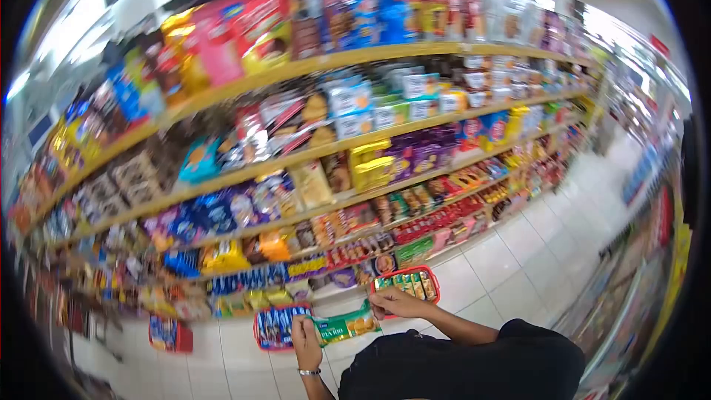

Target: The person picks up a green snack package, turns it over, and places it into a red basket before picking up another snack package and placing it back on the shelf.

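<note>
Aisle (518, 246), closed hands (306, 332) (396, 302) on grn pkt (345, 327)

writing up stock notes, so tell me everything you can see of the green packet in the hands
The green packet is long and flat, its wrapper slightly shiny, like plastic film. Pale lettering runs across the left part, partly readable, and golden-brown round biscuits are pictured towards the right. It looks sealed, though blur hides any small tear. It is held roughly level, face up, above the tiled floor, the left hand gripping one end and the right hand the other.
</note>
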A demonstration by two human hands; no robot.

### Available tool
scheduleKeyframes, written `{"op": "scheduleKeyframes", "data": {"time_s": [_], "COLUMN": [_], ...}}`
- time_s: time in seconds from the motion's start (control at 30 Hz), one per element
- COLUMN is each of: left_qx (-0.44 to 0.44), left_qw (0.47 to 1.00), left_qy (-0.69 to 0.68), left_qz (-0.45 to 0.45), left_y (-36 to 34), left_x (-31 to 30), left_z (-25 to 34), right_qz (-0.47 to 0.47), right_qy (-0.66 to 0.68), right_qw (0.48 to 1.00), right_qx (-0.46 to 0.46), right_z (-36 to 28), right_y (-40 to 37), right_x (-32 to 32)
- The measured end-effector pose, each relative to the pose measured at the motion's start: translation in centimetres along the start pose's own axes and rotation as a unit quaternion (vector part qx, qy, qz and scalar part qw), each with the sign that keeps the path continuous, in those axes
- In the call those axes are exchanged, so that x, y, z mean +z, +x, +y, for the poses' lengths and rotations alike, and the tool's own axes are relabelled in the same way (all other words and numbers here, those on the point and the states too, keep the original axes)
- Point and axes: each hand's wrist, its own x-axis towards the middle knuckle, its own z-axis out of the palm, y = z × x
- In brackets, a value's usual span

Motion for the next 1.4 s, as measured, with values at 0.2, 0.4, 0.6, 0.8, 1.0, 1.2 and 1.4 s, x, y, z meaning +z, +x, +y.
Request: {"op": "scheduleKeyframes", "data": {"time_s": [0.2, 0.4, 0.6, 0.8, 1.0, 1.2, 1.4], "left_qx": [0.007, -0.046, -0.032, -0.059, -0.244, -0.36, -0.432], "left_qw": [0.98, 0.962, 0.965, 0.943, 0.885, 0.798, 0.751], "left_qy": [-0.053, -0.055, -0.09, -0.128, -0.259, -0.241, -0.228], "left_qz": [-0.192, -0.262, -0.245, -0.301, -0.299, -0.418, -0.443], "left_y": [1.5, 2.0, 1.8, -0.8, -6.3, -11.5, -17.9], "left_x": [6.3, 9.3, 11.6, 14.8, 19.7, 23.9, 26.6], "left_z": [0.9, 0.4, 2.2, 2.4, 3.0, 4.2, 4.9], "right_qz": [0.092, 0.2, 0.292, 0.308, 0.334, 0.313, 0.447], "right_qy": [0.116, 0.009, -0.097, -0.024, -0.026, -0.049, 0.05], "right_qw": [0.986, 0.978, 0.951, 0.949, 0.941, 0.946, 0.886], "right_qx": [0.077, 0.056, 0.029, 0.058, 0.052, 0.073, 0.115], "right_z": [1.6, 1.2, -1.5, -0.1, -1.8, -3.8, -1.3], "right_y": [-6.7, -10.4, -13.3, -17.2, -21.6, -28.9, -32.6], "right_x": [-2.6, -1.8, -3.4, -4.7, -6.6, -8.8, -11.1]}}
